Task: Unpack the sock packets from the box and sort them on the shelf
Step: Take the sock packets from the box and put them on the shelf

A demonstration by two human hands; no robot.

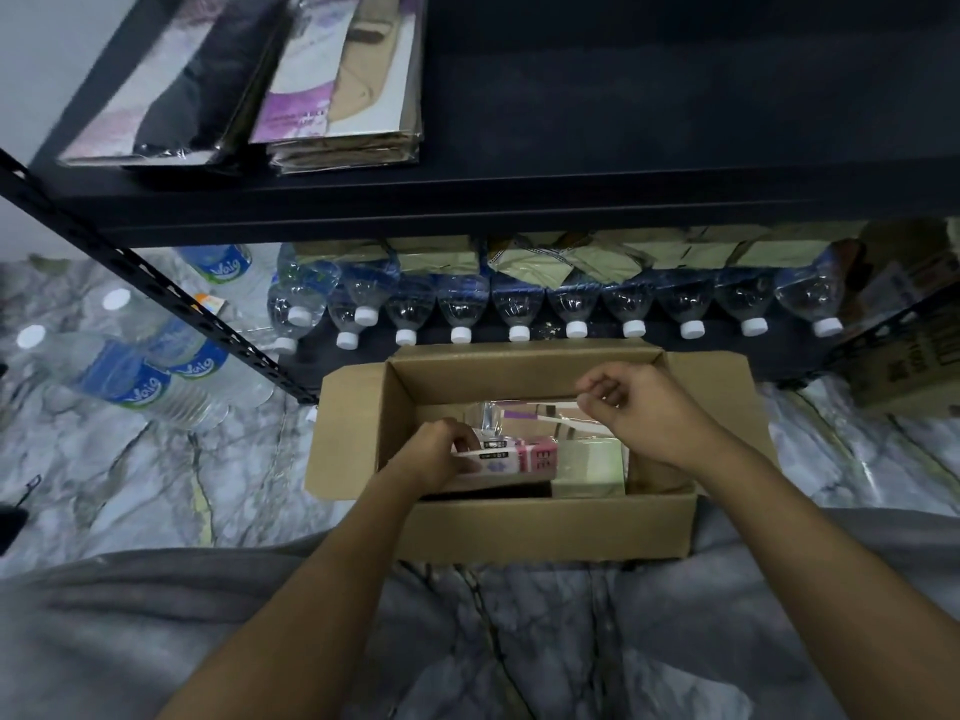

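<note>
Knelt over the open box (545, 527) on the floor, gripped a pink sock packet (511, 457) inside it with the left hand (441, 454), and pinched a thin white strip (563, 422) with the right hand (636, 413).

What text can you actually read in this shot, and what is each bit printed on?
"Vaio": blue label of the water bottles on the floor, left; spelling uncertain.
Purple sock packet on the shelf: print blurred.
Pink packet in the box under the left hand: characters too small.
Carton, far right: unreadable.
</note>
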